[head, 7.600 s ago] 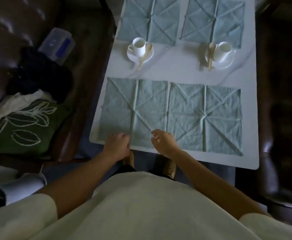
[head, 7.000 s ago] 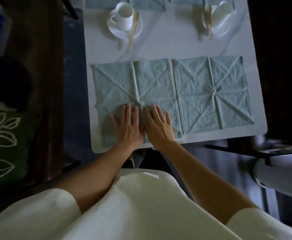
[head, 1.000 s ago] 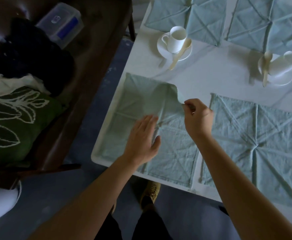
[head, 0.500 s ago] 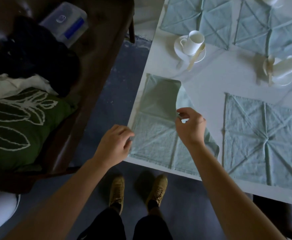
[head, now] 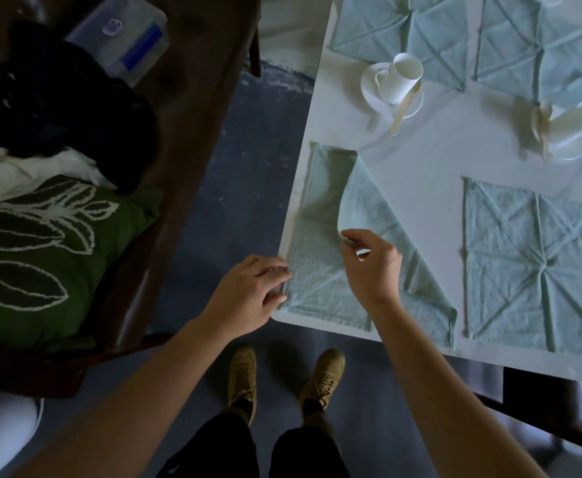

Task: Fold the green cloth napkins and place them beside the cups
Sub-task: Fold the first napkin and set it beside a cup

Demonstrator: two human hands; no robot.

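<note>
Pinching the turned-over corner of the napkin, the right hand holds it over the cloth's middle. The left hand grips the left edge with curled fingers at the near-left corner of the surface.

The napkin is matt, creased cloth, the table smooth and white, the cup glossy.

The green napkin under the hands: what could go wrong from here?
The right hand only pinches one corner of the napkin, so it might slip and the fold land crooked. The napkin lies right along the table edge by the left hand; a tug could drag it off.
</note>
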